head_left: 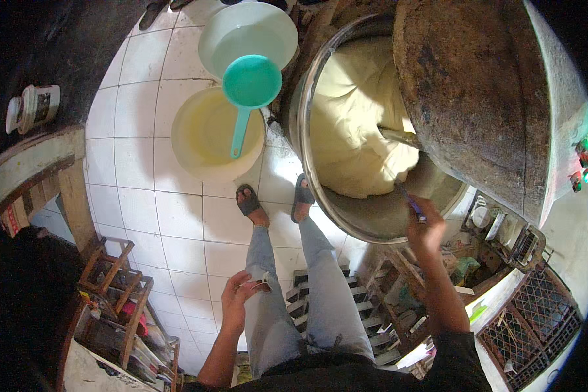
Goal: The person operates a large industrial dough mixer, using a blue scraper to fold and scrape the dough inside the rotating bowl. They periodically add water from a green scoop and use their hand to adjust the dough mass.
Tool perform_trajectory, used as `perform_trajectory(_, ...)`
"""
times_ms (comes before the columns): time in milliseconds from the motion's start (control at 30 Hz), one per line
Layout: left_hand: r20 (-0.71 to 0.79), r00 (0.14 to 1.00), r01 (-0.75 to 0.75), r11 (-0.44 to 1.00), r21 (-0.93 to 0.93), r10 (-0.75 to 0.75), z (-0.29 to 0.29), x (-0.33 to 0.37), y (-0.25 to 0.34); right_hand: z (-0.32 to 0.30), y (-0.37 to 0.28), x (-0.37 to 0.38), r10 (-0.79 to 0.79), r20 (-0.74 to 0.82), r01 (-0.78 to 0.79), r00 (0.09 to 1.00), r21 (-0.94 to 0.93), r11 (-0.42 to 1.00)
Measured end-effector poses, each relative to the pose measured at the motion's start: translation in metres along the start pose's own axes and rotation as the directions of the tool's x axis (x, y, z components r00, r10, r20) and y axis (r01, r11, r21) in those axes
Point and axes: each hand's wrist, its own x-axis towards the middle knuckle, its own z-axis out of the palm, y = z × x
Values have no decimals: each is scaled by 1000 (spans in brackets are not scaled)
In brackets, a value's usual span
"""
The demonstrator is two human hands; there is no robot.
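Observation:
My right hand [426, 228] reaches over the near rim of a large metal mixing bowl [305, 124]. It is closed around a slim purple-handled tool [411, 202], whose far end points at the dough; its working end is too small to make out. A big mass of pale, smooth dough [353, 130] fills much of the bowl. A metal mixer arm [400, 136] sticks into the dough from under the heavy mixer head [473, 85]. Low in front of my left knee, my left hand [236, 297] hangs with loosely bent fingers apart, holding nothing that I can see.
Left of the bowl stand a white basin [209, 46] of water and a cream bucket [183, 144] with yellowish liquid. A turquoise dipper [251, 81] lies across them. A wooden rack [121, 281] is at the lower left, a mesh crate [532, 320] at the lower right.

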Motion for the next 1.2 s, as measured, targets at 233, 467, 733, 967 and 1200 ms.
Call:
perform_trajectory(233,62,998,-29,991,128,21,19,14,24,95,47,77,-74,-30,58,997,-349,935)
perform_trajectory(467,-12,1000,7,998,57,-7,8,-2,22,3,-12,29,-53,-35,51,998,-60,997)
perform_trajectory(733,38,999,-23,997,69,21,21,12,21,99,22,76,7,193,86,981,-468,880)
perform_trajectory(967,-45,999,2,1000,14,-2,-7,6,11,-36,4,3,-122,-51,116,991,-105,988)
perform_trajectory(1200,35,999,4,999,33,-5,11,16,11,80,47,65,-80,-16,71,997,-307,949)
